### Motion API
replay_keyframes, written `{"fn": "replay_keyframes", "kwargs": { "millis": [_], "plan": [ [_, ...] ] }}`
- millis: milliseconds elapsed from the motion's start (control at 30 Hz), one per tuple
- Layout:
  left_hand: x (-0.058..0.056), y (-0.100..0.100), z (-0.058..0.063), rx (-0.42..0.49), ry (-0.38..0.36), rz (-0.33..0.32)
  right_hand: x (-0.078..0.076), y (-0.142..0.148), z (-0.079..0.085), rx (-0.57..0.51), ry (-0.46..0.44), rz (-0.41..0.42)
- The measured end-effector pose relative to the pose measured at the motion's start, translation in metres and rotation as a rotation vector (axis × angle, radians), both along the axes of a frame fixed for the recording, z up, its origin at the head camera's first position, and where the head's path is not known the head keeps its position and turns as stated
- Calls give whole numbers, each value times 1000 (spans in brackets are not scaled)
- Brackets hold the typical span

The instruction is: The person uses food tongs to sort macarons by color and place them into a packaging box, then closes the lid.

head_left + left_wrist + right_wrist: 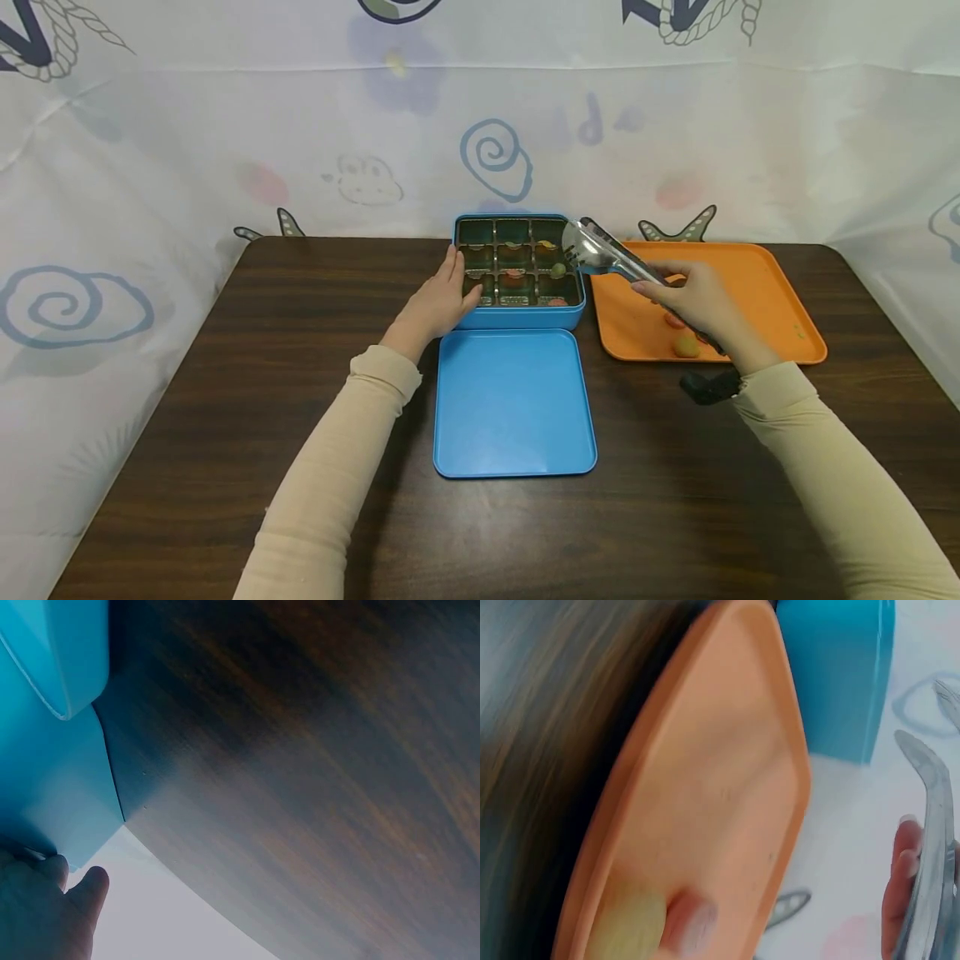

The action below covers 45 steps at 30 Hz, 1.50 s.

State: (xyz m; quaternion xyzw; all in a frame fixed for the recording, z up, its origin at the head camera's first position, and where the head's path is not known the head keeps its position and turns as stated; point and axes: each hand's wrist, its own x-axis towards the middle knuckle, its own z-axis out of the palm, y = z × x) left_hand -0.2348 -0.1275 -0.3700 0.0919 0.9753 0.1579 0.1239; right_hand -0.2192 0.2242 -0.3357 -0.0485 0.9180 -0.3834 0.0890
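A blue box (517, 318) with a dark divided insert stands on the table. My left hand (435, 300) rests along its left side, fingers straight at the rim and thumb over the front left corner. My right hand (701, 300) grips metal tongs (626, 262), whose heads are at the box's right rim. In the right wrist view the tongs (930, 847) stand in the fingers. Some compartments hold small food pieces, among them a green piece (557, 271) at the right and a reddish piece (514, 273) in the middle.
An orange tray (757, 292) lies right of the box. On it are a yellowish rounded piece (686, 345) and a reddish slice (691, 924). A flat blue lid (513, 404) lies in front of the box. A patterned white cloth (315, 125) hangs behind the table.
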Motion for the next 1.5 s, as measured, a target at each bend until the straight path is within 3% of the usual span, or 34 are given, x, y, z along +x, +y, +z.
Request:
{"fn": "replay_keyframes", "kwargs": {
  "millis": [233, 433, 633, 1100, 1267, 1500],
  "plan": [
    [1, 0, 0, -2, 3, -5, 6, 38, 2, 122, 149, -26],
    [1, 0, 0, 2, -2, -11, 9, 66, 2, 154, 8, -76],
    [1, 0, 0, 15, -7, -2, 14, 94, -3, 178, -65, -115],
    [3, -1, 1, 18, 2, -22, 27, 132, -19, 228, -107, -223],
    [3, -1, 2, 18, -1, -24, 28, 137, -24, 258, -114, -207],
    [4, -1, 3, 23, -8, -21, 29, 142, -28, 200, -136, -175]
  ]
}}
